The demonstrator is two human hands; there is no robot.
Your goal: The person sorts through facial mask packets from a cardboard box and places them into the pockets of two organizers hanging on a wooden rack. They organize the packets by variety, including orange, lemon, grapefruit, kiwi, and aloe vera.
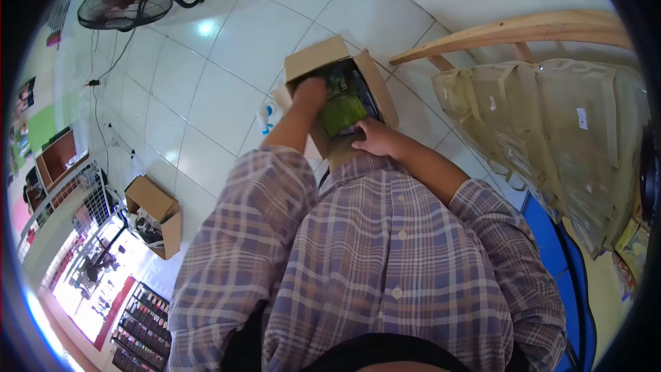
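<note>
An opened cardboard box (315, 57) with raised flaps stands on the floor close in front of me. Inside lies a green and dark package (343, 114) with pale lettering, beside other dark contents. My left hand (311, 92) reaches into the box at its left side, against the package, with its fingers out of sight. At the near right corner, my right hand (377, 139) grips the box rim, thumb on the near flap and fingers by the green package.
A small white bottle with blue parts (264, 118) is on the floor left of the box. Another open carton (155, 217) stands farther left. A black fan (125, 3) is at the upper left. A wooden rack (523, 31) with beige fabric pockets (544, 117) is at the right.
</note>
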